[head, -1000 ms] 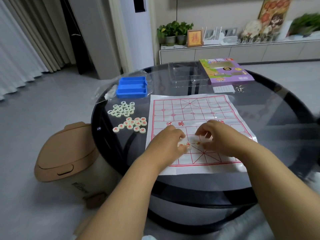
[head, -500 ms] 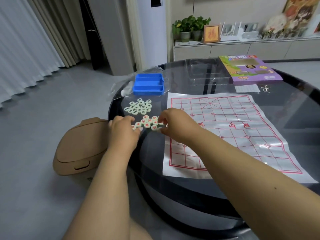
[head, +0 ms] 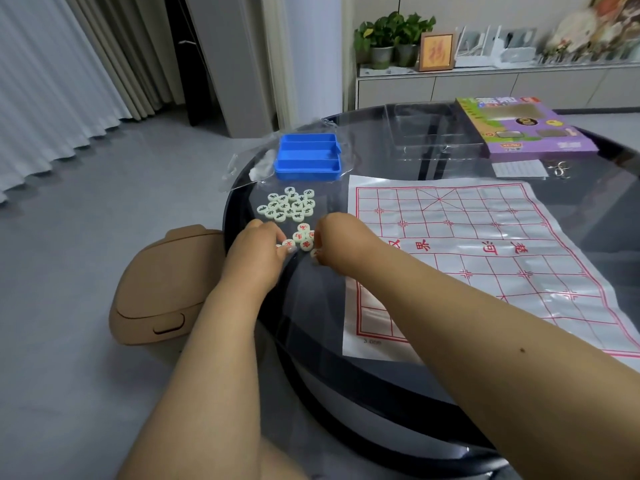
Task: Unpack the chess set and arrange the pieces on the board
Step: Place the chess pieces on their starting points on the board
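A white paper chess board point(head: 485, 258) with a red grid lies flat on the round dark glass table point(head: 398, 386). Left of it sit two clusters of pale round pieces: dark-lettered pieces point(head: 287, 203) farther away, red-lettered pieces point(head: 303, 237) nearer. My left hand point(head: 258, 249) curls over the left side of the red cluster, fingertips on a piece. My right hand point(head: 341, 239) curls over the cluster's right side, fingertips among the pieces. Whether either hand pinches a piece is hidden by the fingers.
A blue plastic tray point(head: 308, 155) stands beyond the pieces, with a clear plastic bag point(head: 249, 164) at the table edge. A clear insert point(head: 429, 128) and purple box point(head: 523, 128) lie at the back. A tan bin point(head: 162, 289) stands on the floor to the left.
Both hands left the near part of the board and moved left to the red-lettered cluster. Over the last half second they closed in on it from both sides.
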{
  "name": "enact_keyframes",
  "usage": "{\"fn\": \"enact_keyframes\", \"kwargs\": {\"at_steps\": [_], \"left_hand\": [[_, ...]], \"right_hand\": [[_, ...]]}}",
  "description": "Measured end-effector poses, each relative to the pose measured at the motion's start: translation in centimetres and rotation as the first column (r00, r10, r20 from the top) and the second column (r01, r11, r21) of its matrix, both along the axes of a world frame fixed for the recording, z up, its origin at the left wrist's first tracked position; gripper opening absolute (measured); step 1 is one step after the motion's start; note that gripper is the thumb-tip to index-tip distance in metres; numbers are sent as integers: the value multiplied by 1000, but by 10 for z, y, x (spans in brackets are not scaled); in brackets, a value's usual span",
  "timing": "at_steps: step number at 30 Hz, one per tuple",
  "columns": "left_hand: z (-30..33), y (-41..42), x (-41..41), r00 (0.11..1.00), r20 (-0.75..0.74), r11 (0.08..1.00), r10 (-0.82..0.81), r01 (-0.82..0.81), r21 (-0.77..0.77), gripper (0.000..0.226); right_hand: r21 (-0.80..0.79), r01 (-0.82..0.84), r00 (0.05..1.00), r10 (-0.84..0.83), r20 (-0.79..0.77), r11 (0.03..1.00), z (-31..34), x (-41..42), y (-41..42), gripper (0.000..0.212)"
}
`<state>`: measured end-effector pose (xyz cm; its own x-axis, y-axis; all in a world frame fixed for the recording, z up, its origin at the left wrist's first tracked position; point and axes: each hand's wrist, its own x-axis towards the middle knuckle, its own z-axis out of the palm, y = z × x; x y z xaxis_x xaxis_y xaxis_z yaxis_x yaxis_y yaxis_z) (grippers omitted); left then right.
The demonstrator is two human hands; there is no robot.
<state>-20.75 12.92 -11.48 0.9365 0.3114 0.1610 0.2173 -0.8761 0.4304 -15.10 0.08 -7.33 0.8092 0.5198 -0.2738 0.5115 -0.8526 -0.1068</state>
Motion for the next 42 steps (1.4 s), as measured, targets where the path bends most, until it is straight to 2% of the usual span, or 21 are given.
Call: {"fn": "enact_keyframes", "kwargs": {"at_steps": [3,7,11,15,19,24,27,31,35,37,40,42], "left_hand": [[0,-1,-4,1000,-28,999,-10,11,39,23],[2,-2,-9,999,-33,1000,-2,3,30,23],[9,-5,-12,1000,4,1000,12,-12,9,24],[24,-22,-14,997,72,1000,-5,7,-23,22],[41,-70,-17,979,105,982,-172,179,-56,22],[36,-119,-12,925,-21,926,-378,378,-4,26],[29,-129,-9,900,-138,908,-413,418,7,27],[25,-133,-12,865,-213,886,-454,464,-8,25],[28,-123,-15,894,-160,908,-419,415,-58,33],[29,-107,-14,942,-71,944,-328,324,-64,29],[24,-76,-10,987,65,988,-148,150,-21,25],[19,-57,-8,995,97,999,-37,37,4,32]], "right_hand": [[-22,-34,999,34,-7,999,4,-4,1,28],[24,-75,997,75,1,997,6,-13,2,18],[74,-115,993,111,48,991,7,-20,-1,28],[233,-89,995,74,73,968,17,-24,-25,26],[371,22,998,-42,45,928,26,-23,-92,22],[282,88,996,-93,3,955,19,-22,-166,23],[219,73,997,-71,-19,973,10,-24,-179,23],[199,47,998,-38,-48,979,6,-25,-182,24],[300,61,997,-74,33,952,11,-23,-177,25],[373,51,991,-95,98,926,14,-21,-163,24],[415,23,991,-75,112,910,13,-18,-127,26],[431,20,992,-70,101,902,9,-15,-102,31]]}}
